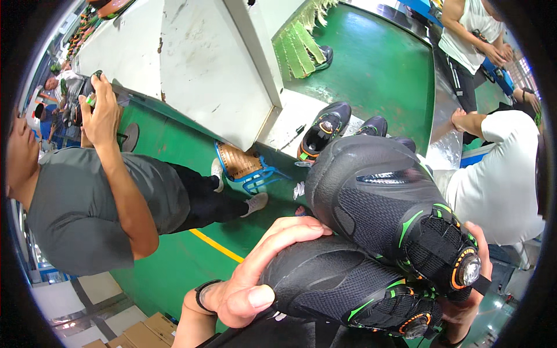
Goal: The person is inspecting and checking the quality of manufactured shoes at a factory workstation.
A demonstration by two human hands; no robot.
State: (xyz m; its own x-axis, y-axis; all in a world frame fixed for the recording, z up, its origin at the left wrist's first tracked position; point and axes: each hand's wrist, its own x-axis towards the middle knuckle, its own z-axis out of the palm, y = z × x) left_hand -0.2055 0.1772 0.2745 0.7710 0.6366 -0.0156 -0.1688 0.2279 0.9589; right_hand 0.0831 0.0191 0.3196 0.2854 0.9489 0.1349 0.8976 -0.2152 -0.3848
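Two black sports shoes with mesh sides, green trim and dial closures are held close in front of me. The upper shoe [371,197] rests over the lower shoe [328,281], both with toes to the left. My left hand [255,272] grips the lower shoe's toe, its fingers reaching up to the gap between the two and its thumb below. Around the dial end, at the right, my right hand [478,255] is wrapped on the shoes. Its fingertips show by the upper shoe's dial; the rest is largely hidden behind them.
Beyond stand more black shoes [326,132] at the edge of a green conveyor belt [377,64], beside a pen [296,136]. A white machine housing [214,64] rises ahead. Left is a person in grey [104,203]; right, a person in white [493,180]. A blue-framed stool [241,165] stands between.
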